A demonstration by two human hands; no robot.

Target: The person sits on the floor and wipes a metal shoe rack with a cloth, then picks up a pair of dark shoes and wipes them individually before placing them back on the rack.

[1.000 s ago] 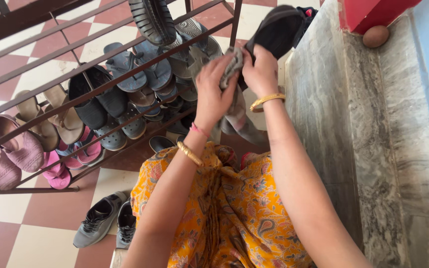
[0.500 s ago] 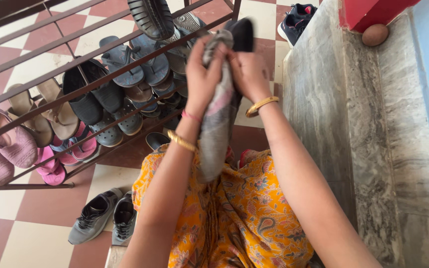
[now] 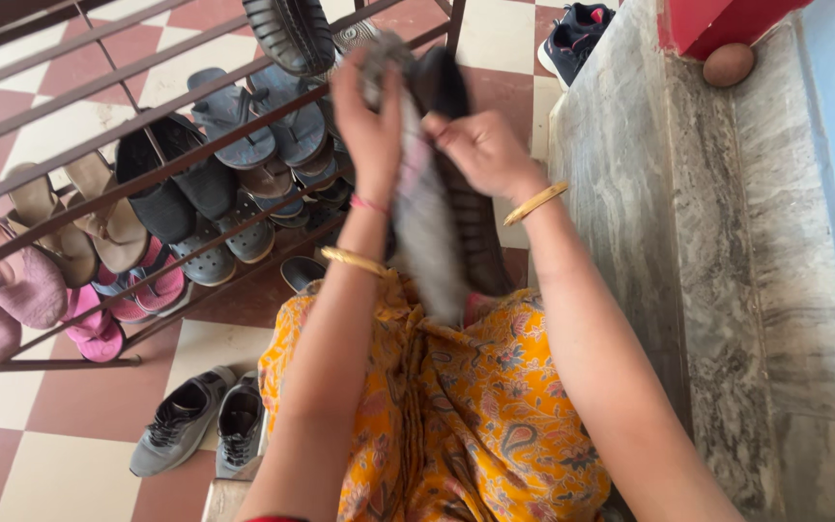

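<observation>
Left hand (image 3: 369,126) clenched on a grey cloth (image 3: 425,227), upper end bunched in the fingers, rest hanging down to the lap. Right hand (image 3: 480,145) grasping a dark shoe (image 3: 466,222), held upright, sole toward the camera, cloth lying against its left side. Both raised above the knees, in front of a metal shoe rack (image 3: 147,174) loaded with sandals and slippers. Grey sneakers (image 3: 200,420) on the checkered floor (image 3: 79,406) below left. Marble ledge (image 3: 746,290) at right, bearing a brown ball (image 3: 729,64) near a red box (image 3: 717,21). Dark sneakers (image 3: 572,39) beyond.
</observation>
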